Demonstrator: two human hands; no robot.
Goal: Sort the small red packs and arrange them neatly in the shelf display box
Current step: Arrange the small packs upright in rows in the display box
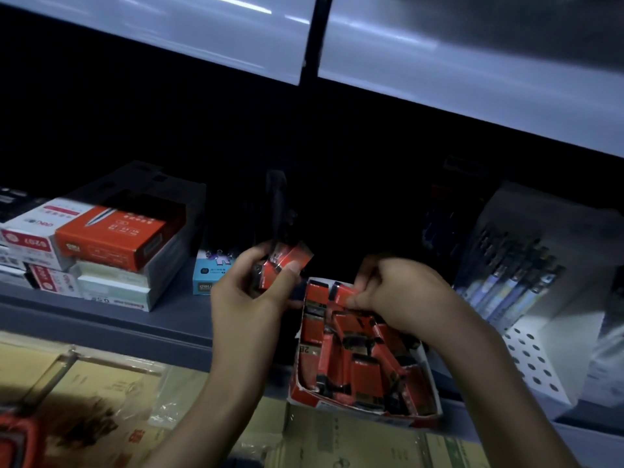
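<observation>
A red-and-white display box [364,405] juts over the shelf's front edge, filled with several small red packs [363,369] lying jumbled at different angles. My left hand [250,295] is raised to the left of the box and grips a small bunch of red packs [282,265] between thumb and fingers. My right hand [401,292] reaches over the box's far end and pinches one red pack [342,293] by its top. The far wall of the box is partly hidden behind that hand.
On the grey shelf [175,315] a stack of red and white stationery boxes [111,244] stands at the left, with a small blue box [211,271] beside it. A white perforated holder of pens [516,292] stands at the right. Cardboard cartons [101,383] lie below. Another shelf [439,79] hangs overhead.
</observation>
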